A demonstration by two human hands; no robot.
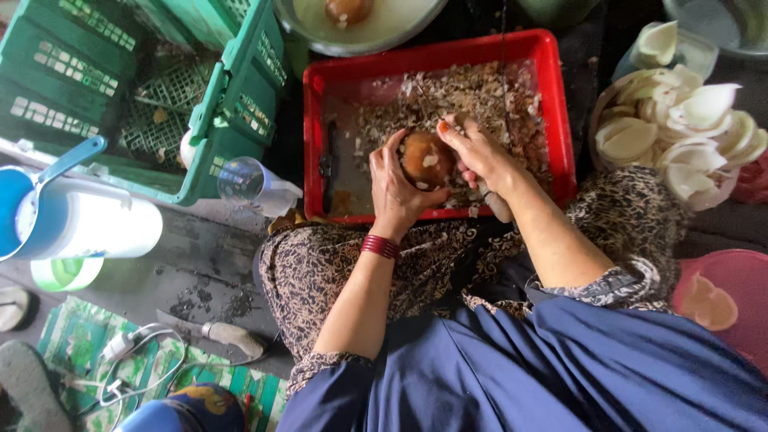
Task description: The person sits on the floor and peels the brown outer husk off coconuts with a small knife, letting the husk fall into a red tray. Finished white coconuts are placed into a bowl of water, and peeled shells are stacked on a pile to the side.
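Brown coconut held over red tray

Brown, half-peeled coconut (426, 159) is gripped by the left hand (398, 186), fingers curled closed around it. At its 3 o'clock, a peeling-tool handle (498, 205) is clasped by the right hand (478, 154). Shavings lie in the red tray (560, 120) beneath.

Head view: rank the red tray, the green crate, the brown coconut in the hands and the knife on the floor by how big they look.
1. Green crate, cut off by the frame edge.
2. Red tray, close behind; hard to separate from the crate.
3. Knife, long but thin.
4. Brown coconut, partly covered by the left hand and right hand.
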